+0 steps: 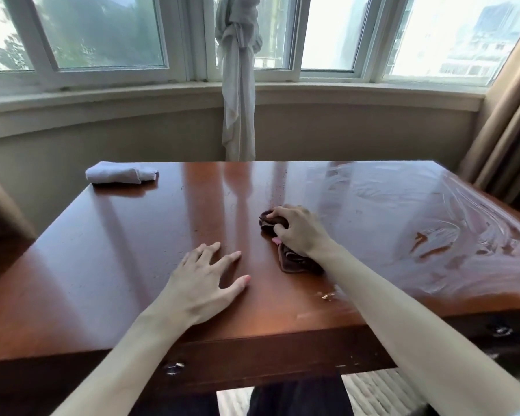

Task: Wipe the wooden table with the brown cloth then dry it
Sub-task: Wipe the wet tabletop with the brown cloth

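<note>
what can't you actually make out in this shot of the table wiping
- Head view: most of the brown cloth is hidden under the right hand, so its size and fold are unclear.
- The wooden table has its right side cut off by the frame edge.
- Small crumbs near the front edge are too small to identify.
- The white cloth is folded; whether it is damp cannot be told.
- The left hand hides the surface beneath it.

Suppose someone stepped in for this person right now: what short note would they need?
Right hand: bunched on the brown cloth, pressing it to the wooden table near the middle.
Left hand: open, flat on the table, holding nothing.
White cloth: folded, far left corner, untouched.
Done: right side shows wet streaks.
Left: wipe the left half, clear crumbs at the front edge, then dry.
</note>
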Available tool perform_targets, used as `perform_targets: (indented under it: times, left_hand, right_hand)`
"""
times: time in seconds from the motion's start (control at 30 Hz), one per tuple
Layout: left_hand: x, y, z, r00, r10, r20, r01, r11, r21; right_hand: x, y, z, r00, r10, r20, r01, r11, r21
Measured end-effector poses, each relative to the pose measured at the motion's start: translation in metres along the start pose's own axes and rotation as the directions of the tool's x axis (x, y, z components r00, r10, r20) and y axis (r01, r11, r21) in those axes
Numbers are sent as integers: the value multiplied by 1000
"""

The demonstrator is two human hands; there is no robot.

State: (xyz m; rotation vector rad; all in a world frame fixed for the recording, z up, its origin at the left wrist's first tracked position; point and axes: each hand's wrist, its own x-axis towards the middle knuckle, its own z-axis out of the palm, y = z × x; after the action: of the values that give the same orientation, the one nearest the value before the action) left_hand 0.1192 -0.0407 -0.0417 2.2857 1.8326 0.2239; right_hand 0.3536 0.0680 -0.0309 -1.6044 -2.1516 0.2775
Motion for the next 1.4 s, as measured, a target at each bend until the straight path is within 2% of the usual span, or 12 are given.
perform_targets:
  times: [0.13, 0.3, 0.37, 0.47, 0.57, 0.63, 0.77, 0.83, 1.0, 1.17, 1.33, 1.4]
  left_hand:
    - [-2, 7, -4, 999, -8, 53, 7, 1000, 19]
    - [0, 6, -10, 997, -10, 80, 6, 998, 56]
    - [-1, 7, -10, 996, -9, 83, 4, 998, 58]
    - [0, 7, -11, 996, 7, 86, -15, 996, 92]
    - [3, 7, -17, 994, 25, 110, -39, 991, 130]
    - [-2, 9, -17, 993, 71, 97, -84, 986, 143]
    - [-33, 24, -8, 972, 189, 142, -189, 982, -10]
    - [-41, 27, -2, 964, 211, 164, -216, 976, 14]
    - [-37, 23, 3, 960, 241, 139, -253, 964, 76]
    - [-40, 20, 9, 964, 254, 73, -259, 964, 65]
    - [-39, 20, 4, 964, 260, 63, -263, 963, 52]
    - [-44, 17, 3, 966, 255, 43, -257, 965, 48]
  right_hand:
    - [-41, 8, -2, 987, -149, 55, 144, 986, 86]
    - [-23, -5, -4, 996, -81, 29, 79, 994, 77]
    - [-38, -7, 0, 993, -122, 3, 122, 992, 40]
    - [-63, 0, -7, 977, -209, 37, 204, 973, 110]
    - [-50, -4, -14, 979, -195, 54, 184, 970, 162]
    - [-46, -8, -12, 985, -164, 45, 156, 975, 156]
    - [-67, 0, -13, 967, -252, 41, 243, 958, 155]
    - [-66, 2, -16, 962, -270, 44, 259, 952, 165]
    - [-60, -14, -7, 978, -208, 15, 204, 968, 148]
    - [-86, -5, -11, 944, -327, 47, 309, 925, 223]
    - [-57, -24, -1, 978, -210, 11, 205, 966, 155]
    - [-70, -25, 6, 974, -226, -33, 228, 965, 128]
